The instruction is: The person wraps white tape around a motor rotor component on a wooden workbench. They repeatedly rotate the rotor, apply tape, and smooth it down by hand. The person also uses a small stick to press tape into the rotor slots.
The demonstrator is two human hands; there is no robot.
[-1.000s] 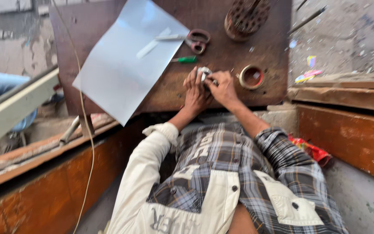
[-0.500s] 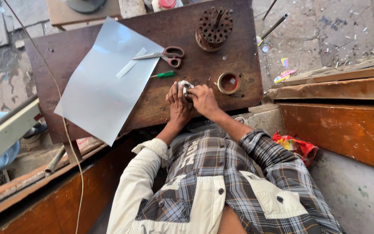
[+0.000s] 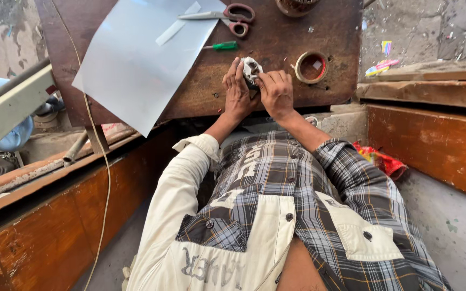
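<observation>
While the brown wooden table fills the upper middle of the view, a large pale grey sheet lies across its left part, one corner hanging over the near edge. On the sheet's far side lies a narrow grey strip, and just beside it a pair of scissors with reddish handles. A roll of tape rests on the table to the right of the hands, near but apart from them. A small green-handled screwdriver lies just beyond the hands. At the table's near edge the left hand and right hand are closed together around a small whitish metal part, each hand's fingers clamped on a side of it, holding it just above the tabletop.
</observation>
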